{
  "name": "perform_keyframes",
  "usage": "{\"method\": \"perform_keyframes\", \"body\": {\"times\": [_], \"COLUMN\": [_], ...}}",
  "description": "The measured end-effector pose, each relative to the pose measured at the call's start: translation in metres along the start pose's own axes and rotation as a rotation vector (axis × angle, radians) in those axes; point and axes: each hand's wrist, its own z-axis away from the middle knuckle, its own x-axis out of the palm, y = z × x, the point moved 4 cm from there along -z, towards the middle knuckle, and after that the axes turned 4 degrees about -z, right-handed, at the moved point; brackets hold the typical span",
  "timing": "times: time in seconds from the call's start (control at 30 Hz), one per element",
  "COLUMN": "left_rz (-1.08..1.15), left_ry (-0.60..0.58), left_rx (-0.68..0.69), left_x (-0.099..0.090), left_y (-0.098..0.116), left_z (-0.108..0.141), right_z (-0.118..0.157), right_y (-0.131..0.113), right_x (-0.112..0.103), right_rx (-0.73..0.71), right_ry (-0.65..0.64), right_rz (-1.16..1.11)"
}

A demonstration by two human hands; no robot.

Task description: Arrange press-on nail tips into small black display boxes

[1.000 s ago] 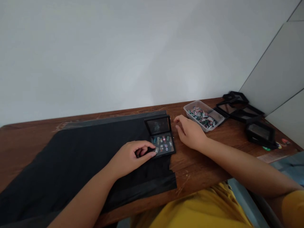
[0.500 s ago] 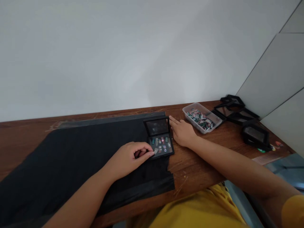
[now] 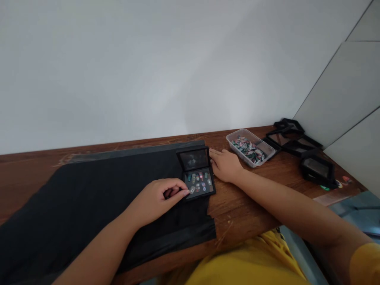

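A small black case (image 3: 211,186) stands with its see-through lid (image 3: 194,159) raised, on the right end of a black cloth. Several decorated press-on nails (image 3: 201,176) in green, pink and clear tones lie in rows inside it. My left hand (image 3: 162,196) is at the case's front left corner, thumb and index finger pinched beside a pale nail (image 3: 192,190); what is between the fingertips, if anything, is too small to make out. On the case's right side rests my right hand (image 3: 228,165), fingers stretched along its edge and thumb lower down.
A clear plastic tub (image 3: 268,152) of loose press-on nails stands right of my right hand. Several black cases (image 3: 317,168) lie piled toward the right wall, with small coloured pieces (image 3: 346,180) near them. The black cloth (image 3: 97,190) covers much of the wooden table (image 3: 237,204).
The whole view has shifted slightly, so everything sits a little further left. Both hands keep their places at the case, and the nails inside look the same.
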Motion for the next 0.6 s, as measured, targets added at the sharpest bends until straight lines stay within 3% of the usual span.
{"method": "perform_keyframes", "body": {"times": [0.23, 0.43, 0.6], "left_rz": [-0.001, -0.012, -0.016], "left_ry": [0.008, 0.036, 0.070], "left_rx": [-0.044, -0.037, -0.016], "left_x": [-0.001, -0.002, -0.005], "left_y": [-0.002, -0.005, -0.005], "left_z": [0.001, 0.002, 0.004], "right_z": [-0.004, -0.014, -0.014], "right_y": [0.001, -0.003, 0.004], "right_x": [0.001, -0.001, -0.008], "right_rx": [0.048, 0.005, 0.108], "right_ry": [0.010, -0.041, -0.054], "right_rz": [0.010, 0.030, 0.010]}}
